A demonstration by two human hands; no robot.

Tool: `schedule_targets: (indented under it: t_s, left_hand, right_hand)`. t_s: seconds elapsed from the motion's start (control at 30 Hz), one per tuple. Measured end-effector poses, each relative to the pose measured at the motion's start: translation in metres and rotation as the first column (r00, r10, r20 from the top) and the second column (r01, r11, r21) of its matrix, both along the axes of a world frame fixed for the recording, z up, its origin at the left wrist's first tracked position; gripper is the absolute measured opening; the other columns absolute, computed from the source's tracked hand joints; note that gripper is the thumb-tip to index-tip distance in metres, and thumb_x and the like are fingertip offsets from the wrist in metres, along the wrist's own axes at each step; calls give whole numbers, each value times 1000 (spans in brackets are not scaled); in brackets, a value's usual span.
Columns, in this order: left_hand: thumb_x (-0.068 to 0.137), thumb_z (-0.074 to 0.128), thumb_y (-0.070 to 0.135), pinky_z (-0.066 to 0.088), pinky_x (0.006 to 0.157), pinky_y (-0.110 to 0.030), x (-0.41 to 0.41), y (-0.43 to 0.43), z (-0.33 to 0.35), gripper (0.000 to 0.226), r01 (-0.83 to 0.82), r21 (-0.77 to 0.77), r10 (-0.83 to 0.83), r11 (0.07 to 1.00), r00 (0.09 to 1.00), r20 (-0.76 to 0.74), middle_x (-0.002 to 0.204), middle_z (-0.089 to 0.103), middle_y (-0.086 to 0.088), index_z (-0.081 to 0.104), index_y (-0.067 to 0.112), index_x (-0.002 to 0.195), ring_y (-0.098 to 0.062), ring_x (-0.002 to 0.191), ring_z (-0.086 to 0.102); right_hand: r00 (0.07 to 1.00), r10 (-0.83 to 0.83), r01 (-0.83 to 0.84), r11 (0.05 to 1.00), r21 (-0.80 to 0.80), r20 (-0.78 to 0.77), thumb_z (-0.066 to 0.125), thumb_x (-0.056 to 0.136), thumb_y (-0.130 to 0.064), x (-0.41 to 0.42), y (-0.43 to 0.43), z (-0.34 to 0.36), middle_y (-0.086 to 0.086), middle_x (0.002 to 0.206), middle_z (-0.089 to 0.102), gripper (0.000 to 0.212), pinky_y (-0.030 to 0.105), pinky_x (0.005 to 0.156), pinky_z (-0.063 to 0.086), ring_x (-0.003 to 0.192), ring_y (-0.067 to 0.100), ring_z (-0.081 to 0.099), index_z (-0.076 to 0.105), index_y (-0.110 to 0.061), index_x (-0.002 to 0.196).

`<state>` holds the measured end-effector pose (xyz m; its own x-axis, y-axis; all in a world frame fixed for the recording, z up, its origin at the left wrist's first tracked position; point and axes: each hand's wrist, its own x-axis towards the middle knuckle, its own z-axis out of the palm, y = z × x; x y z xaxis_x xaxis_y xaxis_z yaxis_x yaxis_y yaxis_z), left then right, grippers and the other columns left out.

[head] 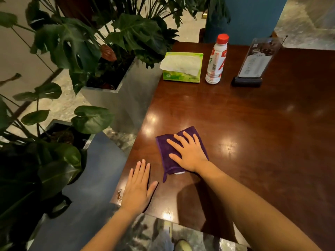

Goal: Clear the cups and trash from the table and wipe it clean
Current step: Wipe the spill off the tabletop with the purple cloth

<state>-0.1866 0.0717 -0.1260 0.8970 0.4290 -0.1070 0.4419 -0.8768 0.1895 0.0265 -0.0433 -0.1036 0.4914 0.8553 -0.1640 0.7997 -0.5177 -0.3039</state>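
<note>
A purple cloth point(166, 151) lies flat on the dark wooden table point(253, 133), near its front left corner. My right hand point(188, 153) presses on the cloth with fingers straight and spread. My left hand point(138, 187) rests flat on the bare tabletop beside the cloth, close to the table's left edge. A white bottle with a red cap point(216, 58) stands upright at the far side of the table.
A green tissue box point(183, 69) sits at the table's far left, and a clear menu stand on a black base point(253, 64) stands right of the bottle. Large-leaved plants in metal planters point(116, 95) crowd the left side. A worn patch point(119, 193) marks the front left corner.
</note>
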Motion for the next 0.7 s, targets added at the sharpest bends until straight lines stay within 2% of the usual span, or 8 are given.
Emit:
schedule_targets:
  t_s: [0.13, 0.3, 0.4, 0.47, 0.6, 0.7]
  left_hand:
    - [95, 11, 56, -9, 114, -23, -7, 2, 2, 69, 26, 3, -26, 1000, 1000, -16, 152, 20, -7, 24, 9, 144, -3, 142, -17]
    - [93, 5, 58, -13, 112, -21, -8, 4, 3, 71, 46, -13, -46, 999, 999, 6, 152, 14, -4, 20, 10, 144, -6, 140, -8]
    - [95, 6, 54, -10, 113, -22, -8, 5, 0, 66, 35, -1, -35, 999, 999, -7, 152, 16, -4, 18, 11, 144, -3, 142, -13]
    - [95, 5, 52, -8, 114, -24, -8, 4, -2, 66, 30, 13, -30, 999, 1000, -4, 152, 19, -5, 20, 11, 144, -7, 142, -3]
    - [93, 1, 55, -11, 114, -24, 0, 4, 0, 69, 41, -2, -41, 999, 997, 67, 154, 12, -1, 18, 14, 146, -10, 142, 1]
    - [93, 1, 55, -5, 115, -29, 20, 6, 4, 69, 86, -11, -85, 996, 992, 91, 154, 13, -2, 20, 14, 145, -13, 143, 6]
  right_hand:
    - [996, -85, 87, 996, 37, -37, -2, 75, -65, -25, -10, 0, -5, 158, 19, 77, 52, 116, -7, 147, 28, 2, 18, -41, 146]
    - [992, -118, 119, 993, 25, -45, -5, 77, -63, -40, -14, -2, -6, 158, 17, 74, 52, 117, -7, 147, 26, 1, 16, -43, 145]
    - [993, -110, 112, 992, 63, -30, 7, 83, -65, -52, -23, -2, -4, 157, 22, 68, 52, 116, -8, 147, 28, 5, 22, -41, 145]
    - [997, -82, 83, 994, 76, -18, 18, 83, -71, -63, -33, -5, -2, 156, 25, 69, 51, 115, -11, 146, 31, 8, 24, -40, 144]
    - [988, 12, -23, 997, 68, 155, 36, 81, -70, -73, -62, -17, 0, 150, 38, 69, 54, 109, 6, 141, 34, 28, 28, -40, 142]
    - [984, 26, -42, 996, 83, 178, 38, 81, -71, -64, -76, -21, -1, 152, 34, 70, 54, 110, 6, 142, 34, 24, 24, -42, 143]
